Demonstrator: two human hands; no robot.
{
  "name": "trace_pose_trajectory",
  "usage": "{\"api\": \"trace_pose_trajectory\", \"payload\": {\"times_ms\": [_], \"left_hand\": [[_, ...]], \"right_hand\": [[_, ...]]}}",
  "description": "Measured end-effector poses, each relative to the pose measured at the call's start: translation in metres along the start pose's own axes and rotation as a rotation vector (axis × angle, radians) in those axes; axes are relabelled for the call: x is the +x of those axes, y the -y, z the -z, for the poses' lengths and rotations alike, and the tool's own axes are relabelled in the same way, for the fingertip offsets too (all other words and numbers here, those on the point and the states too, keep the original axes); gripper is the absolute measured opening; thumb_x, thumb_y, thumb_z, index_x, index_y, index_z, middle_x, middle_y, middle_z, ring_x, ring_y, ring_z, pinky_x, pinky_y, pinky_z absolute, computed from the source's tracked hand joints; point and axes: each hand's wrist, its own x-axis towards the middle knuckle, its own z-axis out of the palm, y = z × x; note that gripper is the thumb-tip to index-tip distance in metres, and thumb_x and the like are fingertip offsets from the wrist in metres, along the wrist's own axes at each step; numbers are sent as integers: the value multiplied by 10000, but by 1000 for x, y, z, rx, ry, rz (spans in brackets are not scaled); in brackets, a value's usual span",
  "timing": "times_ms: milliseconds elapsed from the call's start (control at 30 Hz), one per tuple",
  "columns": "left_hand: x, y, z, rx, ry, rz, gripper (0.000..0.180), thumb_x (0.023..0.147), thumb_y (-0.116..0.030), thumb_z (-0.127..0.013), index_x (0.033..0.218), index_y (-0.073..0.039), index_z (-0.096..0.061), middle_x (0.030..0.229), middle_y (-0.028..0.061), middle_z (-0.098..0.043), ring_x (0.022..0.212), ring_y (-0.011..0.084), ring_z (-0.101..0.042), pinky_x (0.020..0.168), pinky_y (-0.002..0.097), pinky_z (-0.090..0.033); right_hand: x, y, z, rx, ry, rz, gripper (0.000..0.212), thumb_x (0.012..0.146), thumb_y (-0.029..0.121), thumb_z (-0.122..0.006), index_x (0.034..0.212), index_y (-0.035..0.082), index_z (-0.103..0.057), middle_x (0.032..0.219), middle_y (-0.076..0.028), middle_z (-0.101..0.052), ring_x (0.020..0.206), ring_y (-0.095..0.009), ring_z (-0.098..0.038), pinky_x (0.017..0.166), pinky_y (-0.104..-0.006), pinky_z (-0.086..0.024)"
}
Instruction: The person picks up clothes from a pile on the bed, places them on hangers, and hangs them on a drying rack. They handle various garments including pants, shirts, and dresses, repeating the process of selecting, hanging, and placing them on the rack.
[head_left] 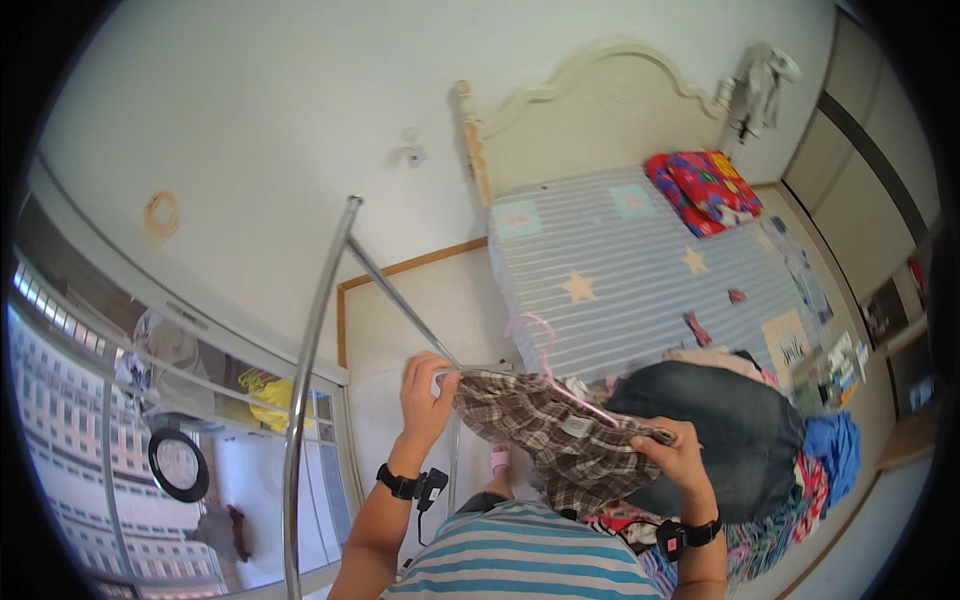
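- In front of the torso, between 2 hands: 1 brown plaid garment (590, 458), with 1 pink hanger (585, 404) at its upper edge, hook upward, left arm hidden.
- Left hand (427, 393): clamped on the garment's left end.
- Right hand (676, 456): clamped on the right end.
- Handling, as judged: even pull, hanger centred, cloth smoothed over both its ends.
- Outward: 1 chrome rack (308, 370), left; 1 dark garment (715, 435), right; 1 bed (592, 245) beyond.

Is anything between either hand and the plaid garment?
Nothing visible: the left hand and right hand each grip an end of the plaid garment directly. The pink hanger runs between them, blocking neither.
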Motion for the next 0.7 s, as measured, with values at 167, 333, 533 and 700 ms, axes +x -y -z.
{"api": "trace_pose_trajectory", "payload": {"times_ms": [167,333,533,700], "left_hand": [[18,-81,42,656,-170,-136,304,841,-141,-724,1092,-22,-599,1173,154,-601,1104,375,-569,1047,503,-390],[-34,-98,53,944,-101,262,533,852,-179,-727,1323,-54,-512,1380,185,-487,1186,409,-532,1049,527,-396],[-85,-146,17,939,60,522,635,924,-220,-654,1506,-182,-403,856,145,-630,713,364,-658,625,457,-525],[-106,-177,13,947,66,573,653,920,-189,-657,1519,-194,-395,834,139,-604,736,355,-648,642,458,-514]], "right_hand": [[54,-19,3,-38,261,18,144,861,100,-759,894,-33,-717,744,-9,-655,684,-62,-540,602,-254,-445],[73,-18,4,139,359,-9,135,875,111,-743,904,-18,-716,750,12,-657,687,-52,-538,618,-247,-446],[101,-54,3,167,400,93,151,872,123,-748,923,-16,-721,735,23,-652,673,-47,-536,600,-241,-438],[122,-55,-5,161,450,98,155,872,132,-750,917,-14,-721,729,22,-655,653,-48,-538,579,-247,-444]]}}
